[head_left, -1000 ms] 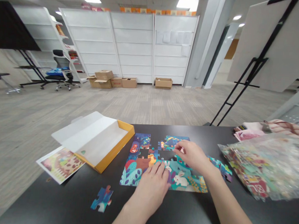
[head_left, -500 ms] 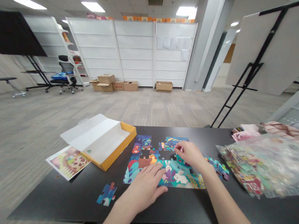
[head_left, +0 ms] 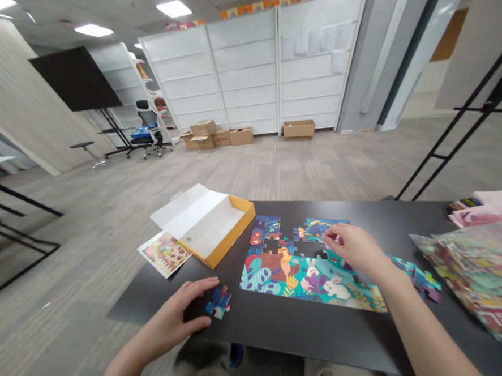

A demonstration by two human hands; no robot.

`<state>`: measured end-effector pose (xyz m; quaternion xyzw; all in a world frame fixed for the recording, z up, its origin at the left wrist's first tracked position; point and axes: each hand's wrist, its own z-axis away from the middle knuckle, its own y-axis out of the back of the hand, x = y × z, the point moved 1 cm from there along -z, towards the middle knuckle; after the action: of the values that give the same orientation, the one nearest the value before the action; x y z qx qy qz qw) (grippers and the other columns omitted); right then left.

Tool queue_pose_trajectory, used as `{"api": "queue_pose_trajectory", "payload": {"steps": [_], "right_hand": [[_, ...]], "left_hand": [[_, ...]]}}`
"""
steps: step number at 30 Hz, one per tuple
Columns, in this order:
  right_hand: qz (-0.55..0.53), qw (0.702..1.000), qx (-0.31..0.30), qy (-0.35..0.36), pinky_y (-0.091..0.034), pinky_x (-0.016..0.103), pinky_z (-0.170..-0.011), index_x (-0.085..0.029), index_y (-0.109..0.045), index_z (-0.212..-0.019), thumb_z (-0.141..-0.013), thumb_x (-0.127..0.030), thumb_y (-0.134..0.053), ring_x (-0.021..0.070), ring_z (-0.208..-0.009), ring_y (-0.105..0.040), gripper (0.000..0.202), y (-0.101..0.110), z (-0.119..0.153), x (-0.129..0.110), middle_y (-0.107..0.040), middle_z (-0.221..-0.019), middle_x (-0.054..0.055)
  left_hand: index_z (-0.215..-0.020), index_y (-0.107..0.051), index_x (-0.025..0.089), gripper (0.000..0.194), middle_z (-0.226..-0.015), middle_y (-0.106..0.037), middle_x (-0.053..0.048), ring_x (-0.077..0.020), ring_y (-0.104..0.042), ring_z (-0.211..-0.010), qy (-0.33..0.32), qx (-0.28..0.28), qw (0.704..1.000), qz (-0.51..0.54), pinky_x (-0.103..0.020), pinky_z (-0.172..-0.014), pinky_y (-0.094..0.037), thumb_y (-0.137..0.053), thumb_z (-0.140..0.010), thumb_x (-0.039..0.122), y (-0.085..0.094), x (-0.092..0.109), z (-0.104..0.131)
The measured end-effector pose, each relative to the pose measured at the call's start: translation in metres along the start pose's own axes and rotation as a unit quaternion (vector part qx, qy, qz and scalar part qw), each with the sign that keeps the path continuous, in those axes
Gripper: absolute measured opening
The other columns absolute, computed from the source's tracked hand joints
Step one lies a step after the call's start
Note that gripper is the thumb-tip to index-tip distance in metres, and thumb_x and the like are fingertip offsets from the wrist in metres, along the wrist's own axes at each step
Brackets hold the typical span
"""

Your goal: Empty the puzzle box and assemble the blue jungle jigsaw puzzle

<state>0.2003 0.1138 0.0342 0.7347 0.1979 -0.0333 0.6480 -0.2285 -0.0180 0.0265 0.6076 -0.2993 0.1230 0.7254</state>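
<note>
A partly joined jigsaw puzzle [head_left: 267, 271] with rabbits and plants lies on the black table, with gaps in its upper half. My right hand [head_left: 355, 248] is over its upper right part, thumb and fingers pinched on a puzzle piece [head_left: 337, 240] that they mostly cover. At the table's front left, my left hand [head_left: 179, 308] is open, thumb and fingers spread beside a loose blue puzzle piece [head_left: 219, 302]. Joined pieces [head_left: 416, 274] lie to the right of the puzzle, partly behind my right forearm.
An open yellow box [head_left: 226, 240] stands behind and left of the puzzle, beside a picture card [head_left: 165, 253]. At the right lies a clear bag of puzzle pieces [head_left: 471, 269], with pink cloth [head_left: 488, 205] behind it. The black table [head_left: 284, 332] ends close to my lap.
My left hand has left the puzzle and moved left to the loose piece. My right hand stays at the puzzle's upper right. The view has turned left and tilted.
</note>
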Motion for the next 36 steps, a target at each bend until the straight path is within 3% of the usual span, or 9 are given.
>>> {"api": "queue_pose_trajectory", "payload": {"steps": [4, 7, 13, 16, 19, 23, 25, 29, 36], "right_hand": [[0.002, 1.000, -0.008, 0.001, -0.034, 0.028, -0.058, -0.024, -0.073, -0.084, -0.092, -0.032, -0.055, 0.0183, -0.069, -0.062, 0.021, -0.002, 0.000, 0.002, -0.072, -0.084, 0.005], [0.003, 1.000, -0.016, 0.000, -0.034, 0.028, -0.058, -0.023, -0.073, -0.085, -0.092, -0.032, -0.054, 0.0189, -0.072, -0.063, 0.022, 0.001, 0.000, 0.000, -0.073, -0.086, 0.005], [0.001, 1.000, -0.023, -0.006, -0.035, 0.028, -0.060, -0.023, -0.074, -0.087, -0.093, -0.030, -0.055, 0.0183, -0.076, -0.063, 0.022, 0.004, 0.001, -0.006, -0.073, -0.090, 0.005], [0.007, 1.000, -0.026, -0.005, -0.036, 0.027, -0.061, -0.023, -0.074, -0.089, -0.094, -0.030, -0.055, 0.0180, -0.079, -0.064, 0.021, 0.004, 0.002, -0.007, -0.073, -0.092, 0.004], [0.011, 0.999, -0.034, 0.003, -0.037, 0.026, -0.063, -0.022, -0.073, -0.088, -0.094, -0.030, -0.056, 0.0177, -0.080, -0.065, 0.020, 0.003, 0.003, -0.009, -0.072, -0.091, 0.004], [0.008, 0.999, -0.041, 0.007, -0.036, 0.026, -0.062, -0.022, -0.071, -0.085, -0.094, -0.030, -0.057, 0.0181, -0.081, -0.065, 0.018, -0.001, 0.003, -0.009, -0.072, -0.090, 0.003], [0.009, 0.999, -0.043, 0.003, -0.036, 0.026, -0.062, -0.022, -0.070, -0.083, -0.094, -0.031, -0.058, 0.0181, -0.079, -0.065, 0.019, -0.003, 0.002, -0.008, -0.072, -0.089, 0.003], [0.007, 0.999, -0.038, 0.001, -0.036, 0.026, -0.062, -0.022, -0.069, -0.082, -0.094, -0.033, -0.058, 0.0177, -0.078, -0.065, 0.019, -0.004, 0.002, -0.006, -0.072, -0.089, 0.003], [0.019, 0.999, -0.034, -0.003, -0.035, 0.026, -0.062, -0.023, -0.070, -0.084, -0.094, -0.033, -0.058, 0.0180, -0.080, -0.065, 0.018, -0.002, 0.003, -0.009, -0.071, -0.090, 0.003]], "left_hand": [[-0.135, -0.058, 0.032, 0.052, -0.135, -0.064, -0.004, -0.0233, -0.065, -0.109, 0.018, -0.039, 0.999, -0.016, -0.041, -0.101, -0.053, -0.066, -0.084, 0.033, 0.003, 0.009, -0.010], [-0.128, -0.062, 0.030, 0.042, -0.129, -0.067, -0.004, -0.0237, -0.065, -0.110, -0.004, -0.037, 0.999, -0.032, -0.039, -0.101, -0.053, -0.066, -0.086, 0.035, 0.002, 0.005, -0.014], [-0.121, -0.065, 0.030, 0.036, -0.121, -0.071, -0.002, -0.0236, -0.068, -0.111, -0.019, 0.029, 0.997, -0.070, -0.032, -0.099, -0.054, -0.064, -0.088, 0.044, -0.006, -0.008, -0.003], [-0.123, -0.063, 0.030, 0.037, -0.122, -0.071, -0.002, -0.0223, -0.069, -0.109, -0.059, 0.072, 0.993, -0.075, -0.030, -0.096, -0.055, -0.061, -0.090, 0.048, -0.008, 0.002, -0.008], [-0.124, -0.061, 0.029, 0.036, -0.124, -0.069, -0.004, -0.0227, -0.066, -0.113, -0.137, 0.090, 0.983, -0.085, -0.033, -0.098, -0.054, -0.060, -0.092, 0.046, -0.011, 0.039, -0.041], [-0.123, -0.061, 0.025, 0.028, -0.125, -0.066, -0.007, -0.0239, -0.060, -0.119, -0.231, 0.022, 0.966, -0.111, -0.039, -0.102, -0.050, -0.058, -0.095, 0.032, -0.029, 0.109, -0.112], [-0.119, -0.062, 0.022, 0.025, -0.121, -0.066, -0.008, -0.0243, -0.061, -0.115, -0.243, 0.002, 0.962, -0.121, -0.040, -0.100, -0.050, -0.061, -0.094, 0.028, -0.043, 0.131, -0.143], [-0.111, -0.064, 0.021, 0.021, -0.114, -0.066, -0.007, -0.0229, -0.062, -0.109, -0.247, -0.018, 0.964, -0.099, -0.037, -0.097, -0.050, -0.066, -0.091, 0.026, -0.068, 0.134, -0.176], [-0.107, -0.067, 0.022, 0.017, -0.113, -0.068, -0.005, -0.0223, -0.062, -0.107, -0.233, -0.006, 0.969, -0.080, -0.037, -0.097, -0.049, -0.066, -0.092, 0.029, -0.083, 0.121, -0.186]]}}
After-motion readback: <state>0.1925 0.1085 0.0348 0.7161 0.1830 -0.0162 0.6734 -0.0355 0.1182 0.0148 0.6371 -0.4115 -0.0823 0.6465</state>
